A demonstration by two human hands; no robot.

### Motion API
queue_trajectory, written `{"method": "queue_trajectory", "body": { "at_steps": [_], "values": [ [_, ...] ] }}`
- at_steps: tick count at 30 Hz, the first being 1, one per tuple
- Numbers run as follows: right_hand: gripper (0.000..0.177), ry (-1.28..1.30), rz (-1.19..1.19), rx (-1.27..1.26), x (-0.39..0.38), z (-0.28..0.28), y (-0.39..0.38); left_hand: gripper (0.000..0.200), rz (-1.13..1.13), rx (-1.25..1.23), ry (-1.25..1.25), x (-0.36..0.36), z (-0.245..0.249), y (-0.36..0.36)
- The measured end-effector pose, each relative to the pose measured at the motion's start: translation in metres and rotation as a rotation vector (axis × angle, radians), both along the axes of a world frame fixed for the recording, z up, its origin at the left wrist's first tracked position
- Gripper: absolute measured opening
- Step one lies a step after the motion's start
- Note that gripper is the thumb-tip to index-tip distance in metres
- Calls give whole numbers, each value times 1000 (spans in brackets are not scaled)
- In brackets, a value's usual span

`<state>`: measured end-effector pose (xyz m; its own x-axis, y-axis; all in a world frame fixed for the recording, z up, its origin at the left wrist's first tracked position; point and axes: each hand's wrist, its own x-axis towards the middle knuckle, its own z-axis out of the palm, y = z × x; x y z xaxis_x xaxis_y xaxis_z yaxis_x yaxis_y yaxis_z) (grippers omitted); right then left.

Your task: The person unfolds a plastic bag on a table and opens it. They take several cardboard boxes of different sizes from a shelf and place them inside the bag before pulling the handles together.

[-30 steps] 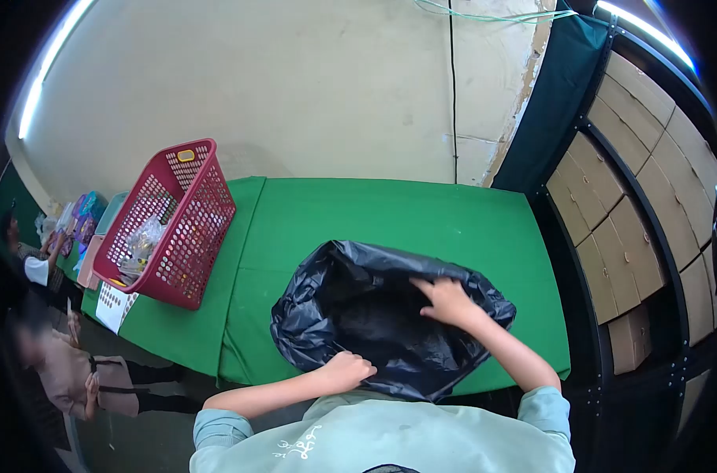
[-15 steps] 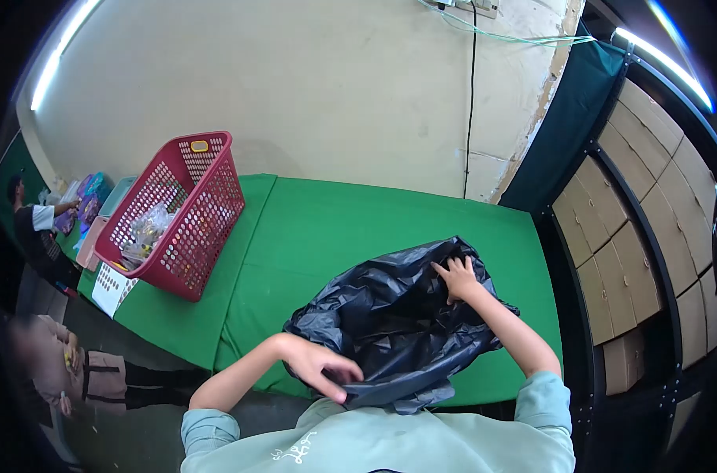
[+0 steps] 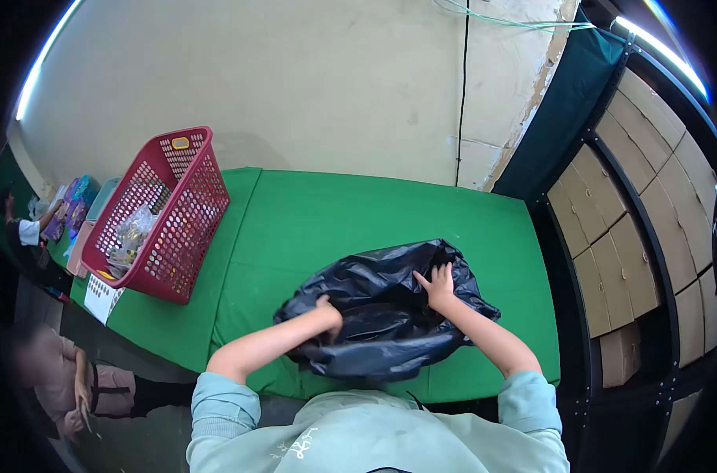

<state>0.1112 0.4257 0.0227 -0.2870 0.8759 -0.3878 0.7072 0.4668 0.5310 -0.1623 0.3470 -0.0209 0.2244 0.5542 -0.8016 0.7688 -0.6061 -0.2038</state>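
A black plastic bag (image 3: 374, 355) lies on the green-covered table in front of me, its mouth spread wide and facing up toward me. My right hand (image 3: 439, 288) rests against the inside of its far right wall, fingers stretched and spread. At the left part of the mouth, my left hand (image 3: 330, 317) reaches into the bag; it is blurred and its fingers are mostly hidden. The bottom of the bag is lost in dark folds.
A red plastic basket (image 3: 191, 229) holding clear packets (image 3: 135, 229) stands on the green table (image 3: 295, 205) at left. Two other people are at the left, one by colourful bags (image 3: 78, 201). Shelves of cardboard boxes (image 3: 622, 268) rise at right.
My left hand has moved from the bag's near rim up and into the left of the opening. The right hand has shifted slightly left and down along the wall. The near rim has moved away from my body.
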Motion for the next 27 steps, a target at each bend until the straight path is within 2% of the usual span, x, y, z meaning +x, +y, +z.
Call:
{"method": "queue_trajectory", "body": {
  "at_steps": [1,4,5,7,10,11,12,13,14,15,16,17,18,19,21,24,25,27],
  "values": [
    [70,-125,-58,-99,-5,19,-9,64,42,48,35,-20,-6,16],
    [74,-259,-22,-196,5,-4,-20,96,171,188,134,-68,-15,52],
    [75,-267,6,-201,7,-9,-26,99,227,306,104,-80,-23,52],
    [75,-248,28,-162,12,-31,-29,98,202,402,48,-82,-14,56],
    [76,-99,68,-183,15,-43,-23,94,267,222,-86,-51,39,49],
    [80,-41,63,-169,11,-35,-22,88,365,143,-265,-41,50,48],
    [85,20,56,-153,4,-19,-23,76,373,255,-500,-32,54,37],
    [90,82,48,-138,-2,-12,-23,67,358,246,-703,-21,50,31],
    [84,289,75,-50,-7,-13,-21,62,297,227,-762,-2,69,19],
    [59,431,112,-10,-20,14,-28,62,278,159,-828,15,85,6],
    [50,509,153,-6,-30,18,-28,65,255,51,-839,28,88,-6],
    [42,590,192,-3,-40,20,-30,68,205,-56,-863,38,71,-11],
    [33,656,260,20,-52,27,-33,71,232,-166,-741,54,54,-10],
    [40,720,317,-50,-61,16,-30,71,238,-230,-601,67,64,-9],
    [61,690,435,-124,-74,0,-26,73,220,-170,-476,81,35,-11],
    [84,438,451,28,-77,-15,-3,74,183,-470,-442,84,-25,-8],
    [102,324,361,-5,-74,-23,11,77,198,-605,-447,82,-18,-13],
    [112,240,322,28,-63,-36,35,80,249,-629,-361,80,-6,-35]
  ]
}}
